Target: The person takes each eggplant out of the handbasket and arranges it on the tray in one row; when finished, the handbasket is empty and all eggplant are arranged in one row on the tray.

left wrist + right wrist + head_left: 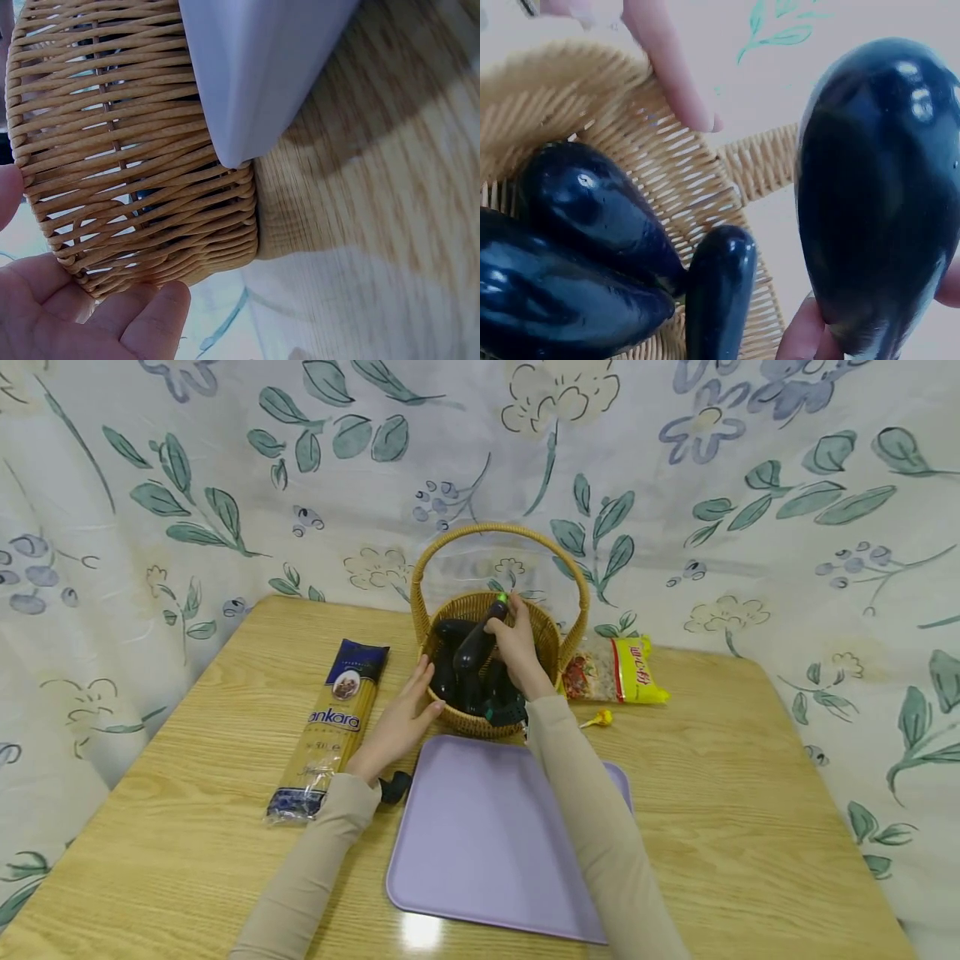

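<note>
My right hand pinches a dark, glossy eggplant near its green stem end, between thumb and fingers. The eggplant is tilted over the wicker basket, its round end pointing down; in the right wrist view this held eggplant stands large beside the rim. Several more eggplants lie inside the basket. Against the basket's left side, my left hand rests with its fingers extended along the rim. The left wrist view shows its fingertips touching the woven wall.
A lilac tray lies right before the basket. To the left is a pack of spaghetti. Right of the basket sit a yellow-ended food bag and a small yellow lollipop. The basket's tall handle arches above; a floral curtain hangs behind.
</note>
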{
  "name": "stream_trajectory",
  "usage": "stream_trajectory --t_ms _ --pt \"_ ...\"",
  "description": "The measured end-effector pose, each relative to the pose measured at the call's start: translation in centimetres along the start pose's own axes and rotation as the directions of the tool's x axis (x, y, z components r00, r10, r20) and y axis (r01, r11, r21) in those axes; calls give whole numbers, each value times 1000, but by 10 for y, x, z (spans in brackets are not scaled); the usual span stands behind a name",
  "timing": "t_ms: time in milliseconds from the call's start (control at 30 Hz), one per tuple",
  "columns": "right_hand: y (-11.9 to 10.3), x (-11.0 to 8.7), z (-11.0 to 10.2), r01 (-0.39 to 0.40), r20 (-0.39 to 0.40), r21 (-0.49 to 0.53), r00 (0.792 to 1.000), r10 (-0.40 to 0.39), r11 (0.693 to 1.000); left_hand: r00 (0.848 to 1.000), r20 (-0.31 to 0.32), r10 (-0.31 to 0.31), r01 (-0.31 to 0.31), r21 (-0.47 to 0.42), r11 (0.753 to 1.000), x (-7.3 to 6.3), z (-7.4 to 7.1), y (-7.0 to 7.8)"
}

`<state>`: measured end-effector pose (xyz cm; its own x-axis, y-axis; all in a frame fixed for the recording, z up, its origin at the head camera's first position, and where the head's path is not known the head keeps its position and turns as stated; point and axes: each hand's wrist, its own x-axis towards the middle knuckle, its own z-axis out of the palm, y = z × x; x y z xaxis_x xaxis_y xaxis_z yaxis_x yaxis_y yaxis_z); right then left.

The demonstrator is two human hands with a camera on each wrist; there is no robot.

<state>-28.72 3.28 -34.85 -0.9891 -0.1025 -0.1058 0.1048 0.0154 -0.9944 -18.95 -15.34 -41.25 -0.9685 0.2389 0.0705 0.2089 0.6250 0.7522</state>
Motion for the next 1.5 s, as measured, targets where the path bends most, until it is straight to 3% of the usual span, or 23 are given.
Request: stream_trajectory --t_ms 367,900,1500 --pt "5 -20 -4 10 75 89 997 -16 996 1000 4 -20 20 -6 1000 -1 -3 -2" --pt "19 -34 -4 -30 80 57 997 25 998 1000 7 8 -8 2 1000 1 -2 -3" --pt "24 -58 -5 -7 142 57 990 -1 998 1000 5 -4 4 5 1000 2 1 -2"
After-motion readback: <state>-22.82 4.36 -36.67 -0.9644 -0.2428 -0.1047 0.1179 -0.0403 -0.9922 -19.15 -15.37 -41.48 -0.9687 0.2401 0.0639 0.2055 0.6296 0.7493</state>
